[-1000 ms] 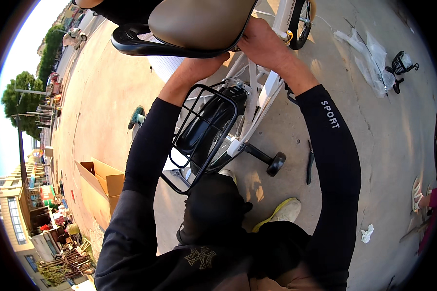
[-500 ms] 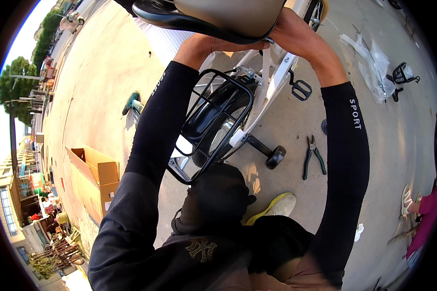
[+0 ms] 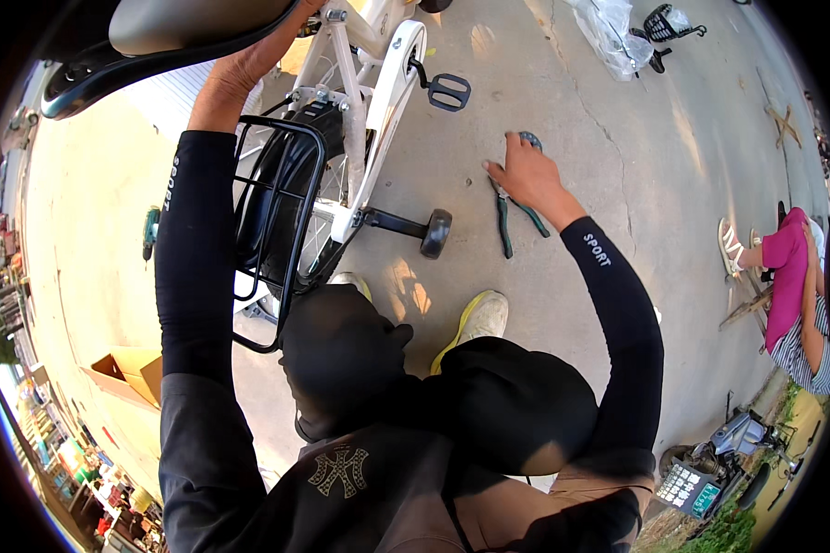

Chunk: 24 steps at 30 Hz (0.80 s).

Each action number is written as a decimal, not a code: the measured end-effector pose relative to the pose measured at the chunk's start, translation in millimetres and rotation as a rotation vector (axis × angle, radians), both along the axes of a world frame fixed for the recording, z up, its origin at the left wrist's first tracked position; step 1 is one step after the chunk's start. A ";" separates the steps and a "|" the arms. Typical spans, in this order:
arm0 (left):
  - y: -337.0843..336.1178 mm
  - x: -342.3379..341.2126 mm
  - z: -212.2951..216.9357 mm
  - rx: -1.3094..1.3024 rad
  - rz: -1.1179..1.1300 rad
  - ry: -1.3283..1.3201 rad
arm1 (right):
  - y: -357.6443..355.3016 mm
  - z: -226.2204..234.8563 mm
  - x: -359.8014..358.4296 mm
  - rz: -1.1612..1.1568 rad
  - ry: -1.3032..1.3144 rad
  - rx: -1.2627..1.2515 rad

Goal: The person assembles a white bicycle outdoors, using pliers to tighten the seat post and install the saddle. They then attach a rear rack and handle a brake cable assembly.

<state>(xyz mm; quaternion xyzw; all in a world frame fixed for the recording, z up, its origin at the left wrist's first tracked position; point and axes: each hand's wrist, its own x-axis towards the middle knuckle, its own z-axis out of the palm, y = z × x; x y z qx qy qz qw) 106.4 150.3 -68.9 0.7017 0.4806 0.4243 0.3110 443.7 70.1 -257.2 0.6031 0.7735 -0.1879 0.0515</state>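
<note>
A small white bicycle with a black rear rack stands before me. My left hand reaches up along the underside of its black and brown saddle; the fingers are hidden behind the saddle and by the picture's top edge. Low over the concrete, my right hand has its thumb and forefinger apart, with nothing visible between them. Beneath and beside that hand lie green-handled pliers, their jaws partly covered. A dark round disc shows just past the knuckles.
A pedal and a training wheel stick out from the bicycle's right side. Clear plastic wrapping and a black basket lie far right. A cardboard box stands left, below a green power tool. Someone sits at right.
My right hand has left the spot under the saddle and come down to the pliers and disc. My left hand remains by the saddle. The view has swung right.
</note>
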 end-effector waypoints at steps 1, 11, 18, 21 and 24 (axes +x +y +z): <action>7.7 -9.1 -4.3 0.041 -0.018 0.033 | -37.0 -35.8 19.6 -0.110 -0.090 -0.081; 13.6 -23.5 -15.2 0.066 -0.148 -0.085 | -111.1 -131.5 50.1 -0.289 -0.187 -0.211; 27.6 -29.3 -30.6 0.120 -0.223 -0.160 | -68.1 -52.4 51.9 -0.840 1.047 -1.047; 33.4 -30.2 -36.8 0.139 -0.260 -0.197 | -42.8 51.0 -12.5 -0.731 1.251 -0.807; 35.7 -35.6 -44.5 0.174 -0.291 -0.252 | 3.4 53.0 -47.2 -0.240 0.818 -0.082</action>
